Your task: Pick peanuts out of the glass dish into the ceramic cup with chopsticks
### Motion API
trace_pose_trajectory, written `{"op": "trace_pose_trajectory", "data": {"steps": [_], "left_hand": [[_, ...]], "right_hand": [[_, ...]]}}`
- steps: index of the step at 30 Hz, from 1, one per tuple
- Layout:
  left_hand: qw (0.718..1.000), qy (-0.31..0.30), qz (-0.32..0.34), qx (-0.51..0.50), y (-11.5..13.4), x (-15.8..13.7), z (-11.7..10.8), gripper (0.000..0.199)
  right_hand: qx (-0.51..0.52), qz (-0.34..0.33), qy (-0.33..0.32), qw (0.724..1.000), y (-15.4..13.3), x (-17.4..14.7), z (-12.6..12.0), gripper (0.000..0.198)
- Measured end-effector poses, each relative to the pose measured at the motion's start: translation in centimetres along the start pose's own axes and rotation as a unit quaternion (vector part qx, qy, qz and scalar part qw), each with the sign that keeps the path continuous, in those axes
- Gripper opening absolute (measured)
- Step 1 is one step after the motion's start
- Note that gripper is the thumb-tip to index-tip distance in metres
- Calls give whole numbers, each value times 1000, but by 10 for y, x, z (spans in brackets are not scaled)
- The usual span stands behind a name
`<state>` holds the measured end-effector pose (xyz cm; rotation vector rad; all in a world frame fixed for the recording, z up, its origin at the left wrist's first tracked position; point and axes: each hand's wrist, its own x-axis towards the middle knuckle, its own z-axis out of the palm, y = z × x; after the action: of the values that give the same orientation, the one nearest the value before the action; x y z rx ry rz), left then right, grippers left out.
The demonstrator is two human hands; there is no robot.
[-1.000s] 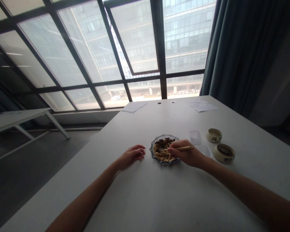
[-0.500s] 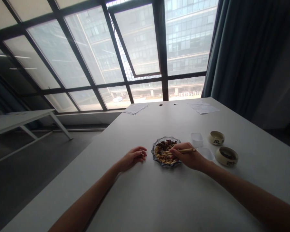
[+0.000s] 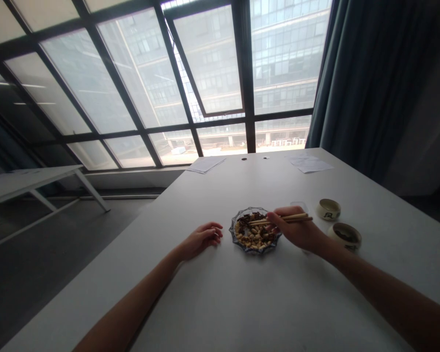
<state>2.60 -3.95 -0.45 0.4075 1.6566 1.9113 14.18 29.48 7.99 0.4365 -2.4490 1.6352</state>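
Observation:
A pair of wooden chopsticks (image 3: 297, 218) is pinched in my right hand (image 3: 295, 231), their tips pointing left over a scalloped glass dish (image 3: 235, 243). Dark brown dried pieces (image 3: 246, 218) fill the far side of that dish, and pale peanut-like pieces (image 3: 255, 237) lie along the near and left sides. Whether the tips grip a piece is too small to tell. My left hand (image 3: 204, 238) rests on the table just left of the dish, fingers loosely curled and apart, holding nothing.
Two small ceramic bowls (image 3: 329, 209) with dark characters stand at the right; the nearer holds something dark. My right hand mostly covers clear plastic containers (image 3: 298, 204). Paper sheets (image 3: 206, 165) lie at the far edge of the white table (image 3: 220, 303).
My right hand has shifted right and slightly up with the chopsticks, uncovering more of the dish and now covering the plastic containers. My left hand has stayed still.

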Motion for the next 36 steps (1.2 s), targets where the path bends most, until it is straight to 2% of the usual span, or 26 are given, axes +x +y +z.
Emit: {"op": "trace_pose_trajectory", "data": {"steps": [3, 7, 11, 14, 18, 21, 24, 27, 30, 33, 34, 36], "left_hand": [[1000, 6, -2, 0, 0, 0, 1, 22], [1000, 15, -7, 0, 2, 0, 2, 22], [1000, 21, -9, -1, 3, 1, 2, 21], [1000, 28, -14, 0, 4, 3, 1, 21], [999, 26, -18, 4, 5, 4, 1, 22], [999, 36, -19, 8, 7, 4, 2, 23], [998, 62, -27, 7, 9, 4, 3, 25], [997, 67, -32, 8, 10, 4, 3, 26], [999, 48, -24, 8, 8, 4, 2, 24], [999, 33, -17, 4, 5, 4, 0, 24], [999, 33, -16, 4, 4, 4, -1, 24], [999, 31, -14, 5, 3, 4, -1, 24]], "right_hand": [[-32, -17, 35, 999, -25, -6, -36, 41], [-79, 17, 140, 987, -53, -23, -87, 40], [-129, 65, 221, 964, -66, -46, -130, 38], [-148, 115, 217, 958, -67, -63, -158, 40], [-184, 176, 126, 959, -58, -71, -180, 43], [-183, 175, 50, 966, -47, -62, -181, 40], [-179, 185, 33, 966, -37, -50, -176, 39], [-176, 181, 47, 967, -35, -43, -171, 39], [-156, 120, 103, 975, -38, -37, -163, 41], [-93, 53, 180, 978, -40, -28, -143, 46], [-66, 31, 185, 980, -40, -24, -132, 47], [-17, -11, 144, 989, -39, -17, -106, 48]]}}
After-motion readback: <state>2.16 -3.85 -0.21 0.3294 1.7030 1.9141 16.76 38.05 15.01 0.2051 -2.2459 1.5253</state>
